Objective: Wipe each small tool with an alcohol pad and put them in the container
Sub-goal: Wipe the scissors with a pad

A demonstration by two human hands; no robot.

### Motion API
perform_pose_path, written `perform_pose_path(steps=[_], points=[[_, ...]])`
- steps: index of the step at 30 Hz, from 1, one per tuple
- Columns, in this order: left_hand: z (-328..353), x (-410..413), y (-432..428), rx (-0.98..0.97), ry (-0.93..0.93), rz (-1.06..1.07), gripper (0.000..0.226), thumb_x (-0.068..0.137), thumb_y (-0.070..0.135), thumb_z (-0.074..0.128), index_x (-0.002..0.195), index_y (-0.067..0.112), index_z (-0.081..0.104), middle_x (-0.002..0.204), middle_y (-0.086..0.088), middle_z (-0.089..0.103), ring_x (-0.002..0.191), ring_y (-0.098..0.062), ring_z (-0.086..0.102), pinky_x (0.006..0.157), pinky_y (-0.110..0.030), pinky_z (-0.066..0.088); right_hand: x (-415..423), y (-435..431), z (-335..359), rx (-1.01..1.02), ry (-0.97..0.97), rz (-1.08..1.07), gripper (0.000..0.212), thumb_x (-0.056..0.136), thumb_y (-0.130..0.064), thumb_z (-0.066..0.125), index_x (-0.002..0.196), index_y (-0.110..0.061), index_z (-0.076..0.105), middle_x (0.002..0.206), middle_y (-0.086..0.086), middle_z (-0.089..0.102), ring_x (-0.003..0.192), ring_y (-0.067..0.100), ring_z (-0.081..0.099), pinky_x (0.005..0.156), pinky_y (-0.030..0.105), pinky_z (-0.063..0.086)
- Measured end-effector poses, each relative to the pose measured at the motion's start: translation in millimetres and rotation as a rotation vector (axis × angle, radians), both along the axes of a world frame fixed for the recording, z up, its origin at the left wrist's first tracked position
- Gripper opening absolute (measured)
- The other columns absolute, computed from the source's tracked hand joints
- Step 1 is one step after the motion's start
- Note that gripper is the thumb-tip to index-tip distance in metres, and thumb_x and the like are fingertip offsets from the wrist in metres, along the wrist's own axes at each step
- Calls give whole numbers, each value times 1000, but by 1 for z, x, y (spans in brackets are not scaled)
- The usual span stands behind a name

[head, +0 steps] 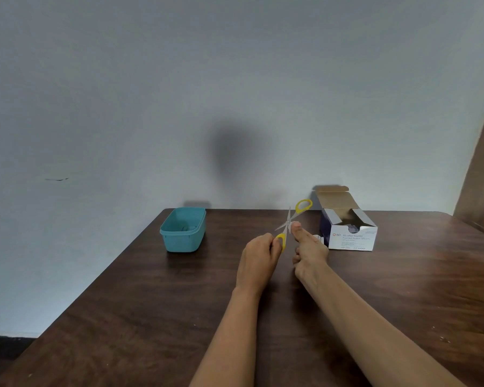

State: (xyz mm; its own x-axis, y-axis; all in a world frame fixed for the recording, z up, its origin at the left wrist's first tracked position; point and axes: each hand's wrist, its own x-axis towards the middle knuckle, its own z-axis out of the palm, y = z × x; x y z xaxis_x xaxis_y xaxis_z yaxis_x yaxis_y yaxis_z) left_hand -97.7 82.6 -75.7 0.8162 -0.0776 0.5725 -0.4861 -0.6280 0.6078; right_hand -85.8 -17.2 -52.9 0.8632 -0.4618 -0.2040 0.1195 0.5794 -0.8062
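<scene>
Scissors (289, 219), yellow handles, were held up off the bench (151, 317), blades spread open in an X. They sat between the container and the swab box, a bit nearer the box.

Left hand (259, 255): fingers curled around the lower yellow handle loop, a firm grip.

Right hand (309, 250): thumb (298, 233) stretched forward and up against one blade near the pivot, other fingers curled under, pinching that blade. A white scrap showed at the thumb tip, likely the alcohol pad (293, 224), but it was too small to be sure. The upper handle loop stuck out free past the right thumb, toward the wall (123, 107).

Container (182, 238): teal, rectangular, open top, standing on the bench to my left near the far edge, well apart from both hands. Something lay in its bottom, but it was too blurred to identify.

Swab box (352, 238): white and dark blue, printed "Alcohol Swabs", top flap folded open, on the bench just right of my right hand. A small white item (319, 238) lay at the box's near-left corner, partly hidden behind my right hand; I couldn't tell what it was.

Both forearms were bare, reaching in from the near edge of the dark wood-grain bench.
</scene>
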Motion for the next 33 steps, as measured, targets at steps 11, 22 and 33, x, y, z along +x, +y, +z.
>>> perform_pose_path(steps=[11, 22, 33], points=[[-1, 3, 1, -13, 11, 5, 38, 97, 29, 47, 69, 5, 49, 65, -7, 50, 57, -12, 37, 53, -32, 32, 1, -4, -5, -101, 57, 179, 10, 80, -28, 75, 81, -21, 68, 63, -6, 45, 48, 8, 22, 34, 15, 22], [1, 1, 0, 53, -2, -7, 36, 98, 25, 47, 66, 8, 47, 64, -6, 47, 59, -16, 38, 56, -35, 32, -1, -8, 5, -65, 21, 110, 12, 78, -24, 77, 76, -18, 67, 58, -9, 55, 46, 7, 21, 34, 15, 22], [-2, 4, 1, 60, -29, 23, 37, 99, 28, 45, 68, 8, 48, 65, -4, 46, 60, -16, 39, 56, -32, 31, 9, -27, 10, 74, -33, 78, 5, 87, -22, 68, 84, -20, 65, 78, -5, 64, 50, 3, 34, 36, 10, 28]])
